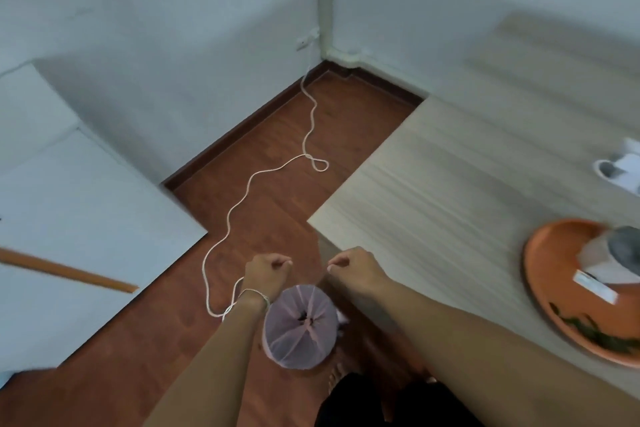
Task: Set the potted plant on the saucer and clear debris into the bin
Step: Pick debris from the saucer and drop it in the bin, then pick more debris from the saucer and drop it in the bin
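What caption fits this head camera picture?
Both fists, left hand and right hand, over the lined bin beside the table.

I count two bare hands, my left hand [268, 270] and my right hand [356, 269]. I see one round pink bin [300, 326] with a thin bag in it, one round orange plate [554, 274], one long white cord [263, 177], and one pale wooden table [467, 184].
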Demonstrator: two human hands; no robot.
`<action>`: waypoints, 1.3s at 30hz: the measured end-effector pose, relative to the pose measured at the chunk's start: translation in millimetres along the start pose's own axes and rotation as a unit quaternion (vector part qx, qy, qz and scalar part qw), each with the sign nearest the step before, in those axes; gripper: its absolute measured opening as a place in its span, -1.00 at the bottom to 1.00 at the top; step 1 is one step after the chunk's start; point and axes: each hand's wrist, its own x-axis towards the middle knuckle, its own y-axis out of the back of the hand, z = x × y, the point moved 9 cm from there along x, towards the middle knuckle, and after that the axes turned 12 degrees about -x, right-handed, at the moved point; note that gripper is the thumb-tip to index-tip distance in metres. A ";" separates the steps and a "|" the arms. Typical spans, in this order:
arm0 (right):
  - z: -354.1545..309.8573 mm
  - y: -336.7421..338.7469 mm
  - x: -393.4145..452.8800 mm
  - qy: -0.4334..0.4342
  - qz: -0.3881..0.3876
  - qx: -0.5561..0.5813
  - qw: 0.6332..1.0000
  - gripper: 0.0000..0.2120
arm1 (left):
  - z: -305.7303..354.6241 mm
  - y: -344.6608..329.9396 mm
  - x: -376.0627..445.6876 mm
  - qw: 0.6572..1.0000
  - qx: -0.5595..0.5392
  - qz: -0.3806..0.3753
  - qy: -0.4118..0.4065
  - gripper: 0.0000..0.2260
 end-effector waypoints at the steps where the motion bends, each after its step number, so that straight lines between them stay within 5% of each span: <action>1: 10.4 16.0 -4.9 -0.005 0.019 0.013 1.000 -0.84 | 17.4 -11.2 2.0 1.000 0.005 -0.007 -0.015 -0.90; 11: 200.0 191.9 -93.1 -0.111 0.188 0.078 0.973 -0.88 | 191.8 -197.5 -21.6 0.975 0.014 -0.169 -0.147 -0.90; 17: 353.6 266.7 -174.8 -0.234 0.237 -0.004 0.943 -0.78 | 279.0 -341.6 -89.8 0.915 0.083 -0.318 -0.232 -0.80; 20: 389.5 280.3 -193.8 -0.242 0.186 -0.067 0.950 -0.85 | 293.9 -409.7 -123.9 0.870 0.144 -0.406 -0.238 -0.73; 24: 404.5 262.2 -193.3 -0.198 0.096 -0.130 0.967 -0.97 | 296.2 -473.9 -155.8 0.806 0.277 -0.443 -0.278 -0.66; 29: 400.7 226.4 -169.6 -0.125 0.051 -0.206 0.969 -0.79 | 275.7 -509.3 -167.0 0.726 0.421 -0.449 -0.306 -0.60; 39: 372.8 208.0 -152.8 -0.103 0.058 -0.223 0.968 -0.80 | 261.4 -522.4 -168.2 0.701 0.468 -0.431 -0.323 -0.72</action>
